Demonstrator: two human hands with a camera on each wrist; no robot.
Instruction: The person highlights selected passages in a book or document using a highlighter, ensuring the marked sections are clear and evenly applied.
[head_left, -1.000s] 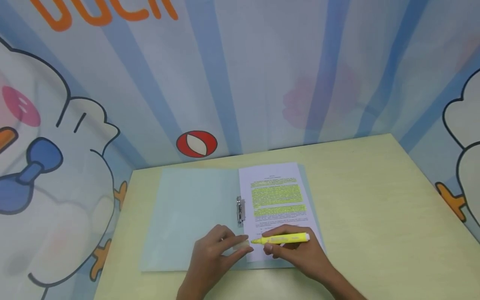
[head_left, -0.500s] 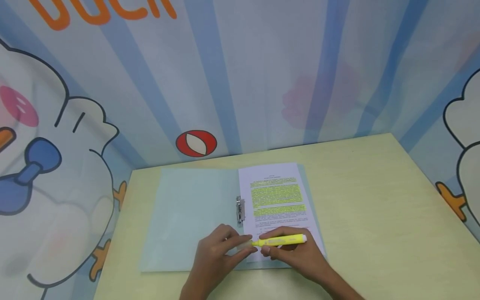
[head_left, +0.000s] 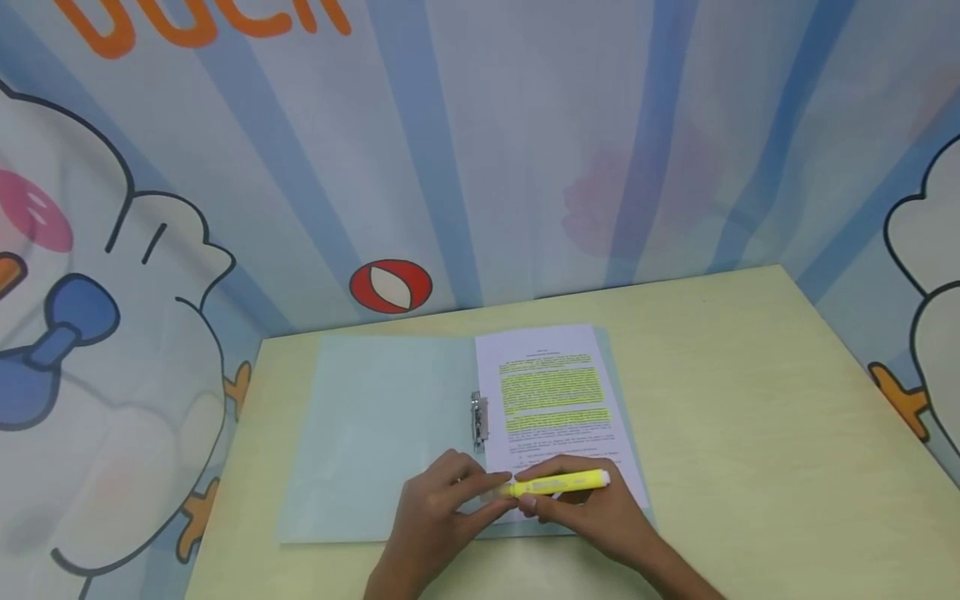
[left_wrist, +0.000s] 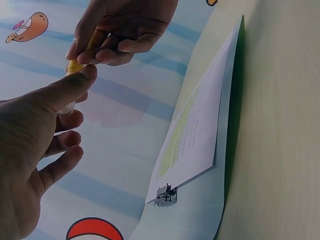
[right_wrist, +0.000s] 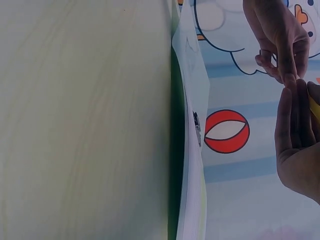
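Note:
A yellow highlighter (head_left: 562, 482) lies level in my right hand (head_left: 600, 510), pinched between thumb and fingers. My left hand (head_left: 442, 506) pinches a clear cap (left_wrist: 67, 108) between thumb and forefinger, and the cap covers the highlighter's tip end. Both hands meet just above the lower part of a printed sheet (head_left: 540, 342), whose upper paragraphs carry yellow highlighting. The sheet lies on the right side of an open light-blue folder (head_left: 367, 417), beside its metal clip (head_left: 479, 421). In the right wrist view the highlighter shows only as a yellow sliver at the edge.
The folder rests on a pale wooden table (head_left: 750, 400). Behind the table hangs a striped blue backdrop (head_left: 525, 167) with cartoon drawings, among them a red ball (head_left: 392, 287).
The highlighter has moved left and the left hand slightly right, so the tip, bare a second ago, has gone into the clear cap. The folder and sheet have stayed put.

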